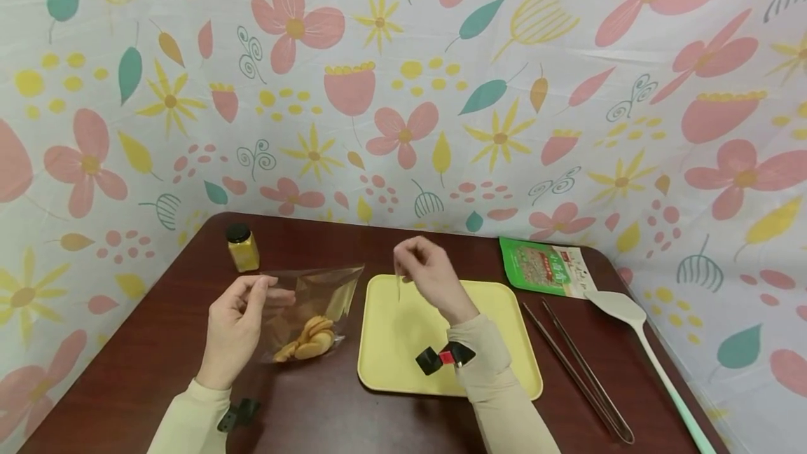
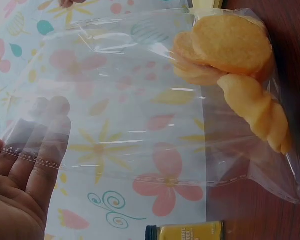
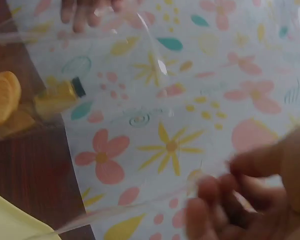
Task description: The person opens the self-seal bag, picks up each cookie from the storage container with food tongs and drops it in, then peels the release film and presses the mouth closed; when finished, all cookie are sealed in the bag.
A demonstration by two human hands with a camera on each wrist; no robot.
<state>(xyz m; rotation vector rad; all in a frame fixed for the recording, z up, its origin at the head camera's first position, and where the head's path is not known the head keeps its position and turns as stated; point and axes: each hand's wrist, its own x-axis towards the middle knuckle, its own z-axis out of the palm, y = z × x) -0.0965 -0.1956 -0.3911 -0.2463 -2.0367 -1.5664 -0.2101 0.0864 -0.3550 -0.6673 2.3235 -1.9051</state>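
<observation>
A clear plastic bag [image 1: 321, 286] hangs from my left hand [image 1: 232, 328], gripped along its edge between thumb and fingers. At the bottom of the bag lie several round golden crackers [image 2: 232, 45] and a twisted piece of pastry [image 2: 255, 110]. To the right, above the yellow tray [image 1: 383, 349], my right hand [image 1: 433, 277] pinches a thin clear strip [image 1: 398, 289] that dangles from the fingertips. In the right wrist view the same strip [image 3: 125, 206] trails down to the left, blurred; whether it joins the bag I cannot tell.
Behind the bag stands a black-lidded jar [image 1: 243, 249] of yellow powder. A green and white packet [image 1: 543, 268] lies behind the tray's right corner. Metal tongs [image 1: 583, 380] and a white spatula [image 1: 621, 307] lie on the right. Floral cloth [image 1: 403, 76] hangs behind the table.
</observation>
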